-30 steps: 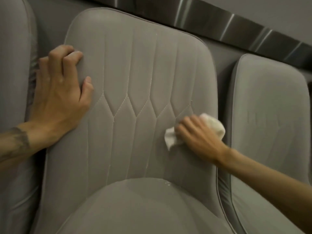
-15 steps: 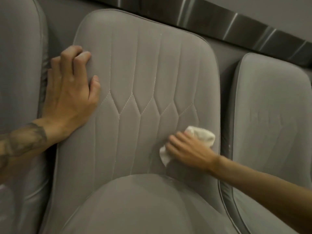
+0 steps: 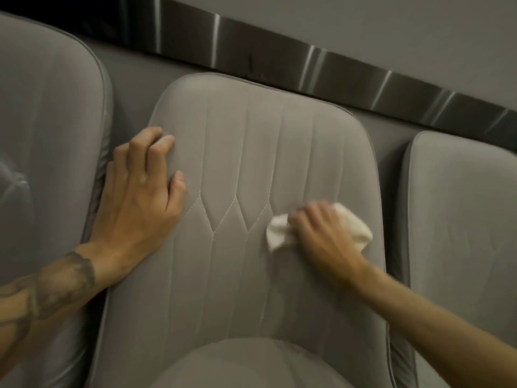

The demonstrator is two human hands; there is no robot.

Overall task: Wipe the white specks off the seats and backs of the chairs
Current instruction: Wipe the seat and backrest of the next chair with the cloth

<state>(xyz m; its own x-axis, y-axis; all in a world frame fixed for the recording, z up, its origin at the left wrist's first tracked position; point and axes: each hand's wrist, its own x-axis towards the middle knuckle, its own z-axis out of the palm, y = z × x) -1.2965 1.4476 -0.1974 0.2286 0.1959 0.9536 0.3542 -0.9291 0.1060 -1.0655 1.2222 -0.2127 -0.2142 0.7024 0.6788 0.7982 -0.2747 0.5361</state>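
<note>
The middle grey chair's stitched back (image 3: 251, 152) fills the centre of the head view, with its seat (image 3: 246, 365) at the bottom edge. My left hand (image 3: 140, 197) grips the back's left edge, fingers curled round it and thumb on the front. My right hand (image 3: 321, 233) presses a crumpled white cloth (image 3: 277, 233) against the lower right part of the back, beside the diamond stitching. The hand is blurred. I cannot make out white specks on the fabric.
A second grey chair (image 3: 47, 135) stands close on the left, a third (image 3: 461, 205) close on the right. Behind them runs a grey wall with a dark metal strip (image 3: 335, 68). Narrow gaps separate the chair backs.
My right hand and the cloth have slid down and then back up along the lower right of the back. The view has shifted, so the chair sits lower and further right. My left hand keeps its grip.
</note>
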